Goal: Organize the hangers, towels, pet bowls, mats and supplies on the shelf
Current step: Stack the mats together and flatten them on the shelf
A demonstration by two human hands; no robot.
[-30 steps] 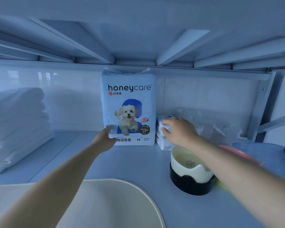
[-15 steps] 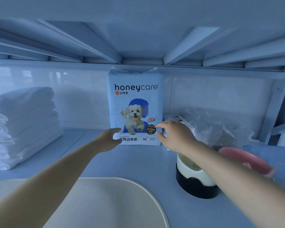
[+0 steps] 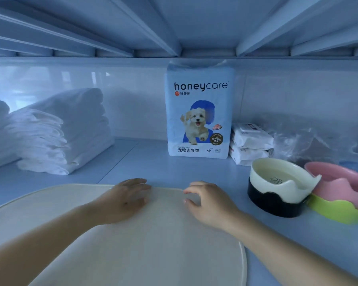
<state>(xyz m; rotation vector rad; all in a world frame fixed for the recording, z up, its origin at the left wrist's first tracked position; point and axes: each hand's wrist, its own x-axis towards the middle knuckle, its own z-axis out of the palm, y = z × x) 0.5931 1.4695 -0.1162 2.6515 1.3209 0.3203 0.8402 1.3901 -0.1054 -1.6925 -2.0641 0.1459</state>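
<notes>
One cream mat (image 3: 153, 254) lies flat at the front edge of the shelf (image 3: 174, 168), its rounded far edge reaching toward the middle. One tall pack of training pads (image 3: 198, 112) stands upright against the back edge, near the centre. Two wipe packs (image 3: 250, 141) lie stacked just beside it on the right, and one crumpled clear plastic bag (image 3: 310, 145) sits behind them. There are two pet bowls toward the right edge: a cream bowl (image 3: 277, 180) in a black base, and a pink bowl (image 3: 339, 182) in a green base, touching each other. Two stacks of folded white towels (image 3: 66, 131) fill the left side, the farther-left one cut off by the frame.

The left grip (image 3: 124, 200) is wide open, fingers straight and together, palm pressed flat on the mat just inside its far edge. The right grip (image 3: 209, 203) is half open, fingers bent and thumb spread, fingertips resting on the mat at that same far edge; it holds nothing that can be seen. The mat lies under both grips, and they are set a little apart
</notes>
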